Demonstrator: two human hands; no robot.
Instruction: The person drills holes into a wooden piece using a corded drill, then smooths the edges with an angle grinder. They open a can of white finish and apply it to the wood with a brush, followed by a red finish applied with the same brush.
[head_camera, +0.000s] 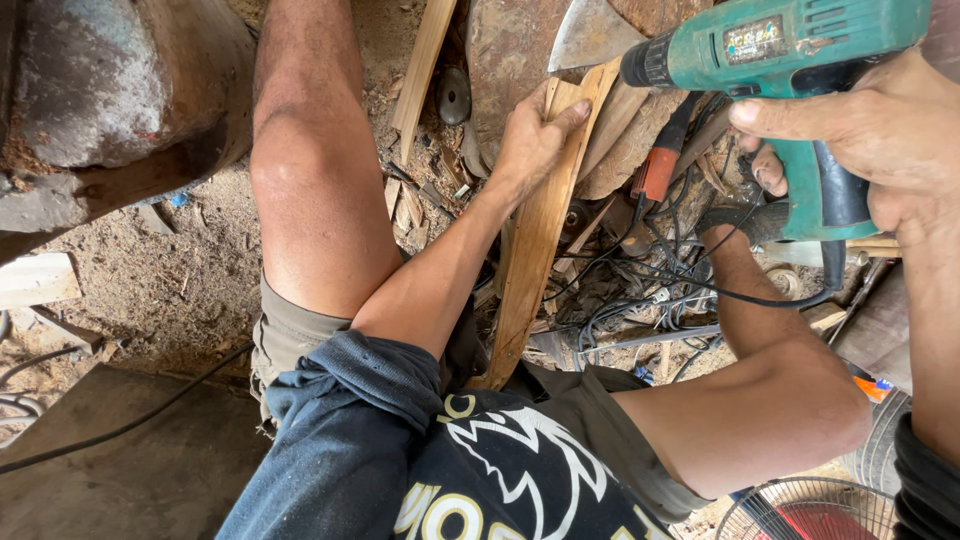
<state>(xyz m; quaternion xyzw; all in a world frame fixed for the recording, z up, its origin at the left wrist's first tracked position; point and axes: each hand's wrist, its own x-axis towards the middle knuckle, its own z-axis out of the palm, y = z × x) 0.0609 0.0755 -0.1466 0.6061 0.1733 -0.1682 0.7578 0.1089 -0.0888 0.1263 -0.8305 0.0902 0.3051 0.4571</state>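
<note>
My left hand (532, 135) grips the upper end of a long narrow wooden slat (535, 240) that runs down between my knees. My right hand (880, 135) holds a green corded power drill (790, 45) by its handle, forefinger stretched along the body. The drill's chuck (645, 62) points left, close to the slat's top end beside my left fingers. A grey metal blade (590, 35) lies just above the slat's tip.
Tangled black cables (660, 290) and an orange-handled tool (660, 170) lie between my legs. Wood scraps (420, 70) and sawdust cover the ground. A big log (110, 90) sits at upper left. A fan grille (810, 510) shows at lower right.
</note>
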